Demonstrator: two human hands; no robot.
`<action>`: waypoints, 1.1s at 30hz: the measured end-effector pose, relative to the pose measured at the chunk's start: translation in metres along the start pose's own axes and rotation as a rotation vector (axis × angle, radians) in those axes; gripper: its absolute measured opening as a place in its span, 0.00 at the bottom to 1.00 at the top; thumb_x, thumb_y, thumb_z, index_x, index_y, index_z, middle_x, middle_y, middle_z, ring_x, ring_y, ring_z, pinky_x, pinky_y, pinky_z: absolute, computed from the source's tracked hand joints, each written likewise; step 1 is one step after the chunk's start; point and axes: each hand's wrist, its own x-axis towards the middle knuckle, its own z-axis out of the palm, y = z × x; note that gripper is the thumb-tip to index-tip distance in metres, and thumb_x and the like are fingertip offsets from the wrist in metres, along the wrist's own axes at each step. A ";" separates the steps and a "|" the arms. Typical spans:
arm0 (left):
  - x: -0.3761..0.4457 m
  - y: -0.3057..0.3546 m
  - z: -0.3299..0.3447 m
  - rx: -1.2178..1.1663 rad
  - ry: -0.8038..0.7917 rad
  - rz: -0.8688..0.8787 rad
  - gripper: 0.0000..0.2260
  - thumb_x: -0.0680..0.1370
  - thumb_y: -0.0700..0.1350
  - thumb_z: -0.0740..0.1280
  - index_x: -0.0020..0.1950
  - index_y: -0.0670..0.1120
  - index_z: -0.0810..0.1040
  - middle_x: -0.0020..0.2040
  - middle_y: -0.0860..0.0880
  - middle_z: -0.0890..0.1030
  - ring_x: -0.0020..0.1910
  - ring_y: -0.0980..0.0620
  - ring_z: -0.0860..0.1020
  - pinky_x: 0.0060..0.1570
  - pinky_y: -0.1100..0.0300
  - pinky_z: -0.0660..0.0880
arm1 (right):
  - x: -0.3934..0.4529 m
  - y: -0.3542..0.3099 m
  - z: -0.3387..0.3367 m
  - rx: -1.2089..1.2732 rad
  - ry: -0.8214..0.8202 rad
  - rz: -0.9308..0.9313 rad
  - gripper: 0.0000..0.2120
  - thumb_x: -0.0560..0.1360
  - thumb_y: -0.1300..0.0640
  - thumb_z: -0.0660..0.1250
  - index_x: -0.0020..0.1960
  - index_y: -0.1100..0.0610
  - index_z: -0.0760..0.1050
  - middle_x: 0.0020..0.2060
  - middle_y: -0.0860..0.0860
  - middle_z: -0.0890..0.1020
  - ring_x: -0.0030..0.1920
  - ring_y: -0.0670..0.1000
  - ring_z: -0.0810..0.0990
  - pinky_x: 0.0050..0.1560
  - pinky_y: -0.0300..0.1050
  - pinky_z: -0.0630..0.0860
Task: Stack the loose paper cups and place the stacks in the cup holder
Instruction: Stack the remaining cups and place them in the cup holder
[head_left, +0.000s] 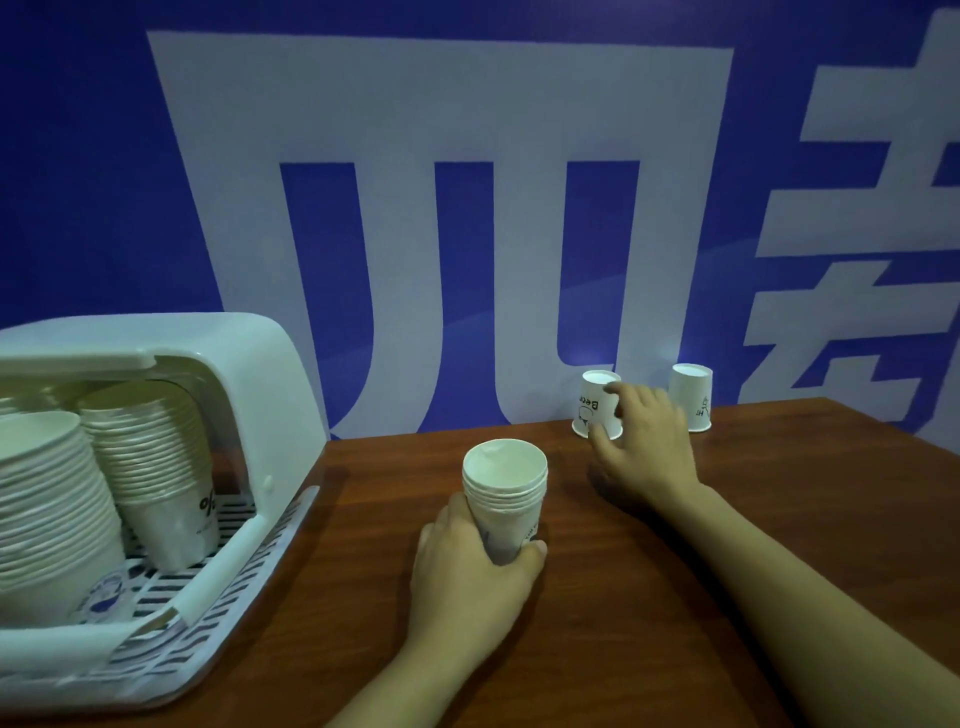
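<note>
Head view showed the right hand (641, 441) pinching an upside-down paper cup (596, 402) near the table's (779, 519) far edge (axis upright), while the left hand (467, 566) gripped the upright cup stack (505, 499) nearer.

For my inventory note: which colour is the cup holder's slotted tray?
White, or very pale, cup holder's slotted tray; the head view shows it best.

Single head-worn view, looking forward and down, close over wooden table (779, 467), facing blue wall (78, 156)
</note>
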 end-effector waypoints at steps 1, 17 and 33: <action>0.001 -0.001 0.001 0.008 -0.003 0.001 0.27 0.70 0.59 0.78 0.65 0.59 0.72 0.58 0.63 0.77 0.62 0.57 0.76 0.58 0.59 0.77 | 0.005 0.000 -0.001 0.014 0.026 0.004 0.28 0.78 0.45 0.66 0.75 0.54 0.69 0.67 0.55 0.78 0.68 0.59 0.73 0.65 0.58 0.71; 0.000 0.003 -0.001 0.028 -0.010 -0.005 0.27 0.64 0.67 0.73 0.60 0.64 0.69 0.55 0.65 0.78 0.60 0.57 0.77 0.59 0.53 0.80 | 0.015 0.003 0.005 -0.092 -0.066 0.063 0.27 0.74 0.36 0.66 0.67 0.51 0.74 0.62 0.53 0.76 0.61 0.58 0.75 0.57 0.58 0.77; -0.001 0.002 0.000 0.035 -0.009 0.001 0.28 0.71 0.60 0.78 0.67 0.59 0.71 0.59 0.63 0.77 0.63 0.56 0.74 0.62 0.57 0.77 | 0.045 -0.084 -0.088 0.517 -0.375 0.163 0.28 0.71 0.49 0.78 0.63 0.54 0.67 0.52 0.52 0.79 0.48 0.51 0.81 0.41 0.43 0.77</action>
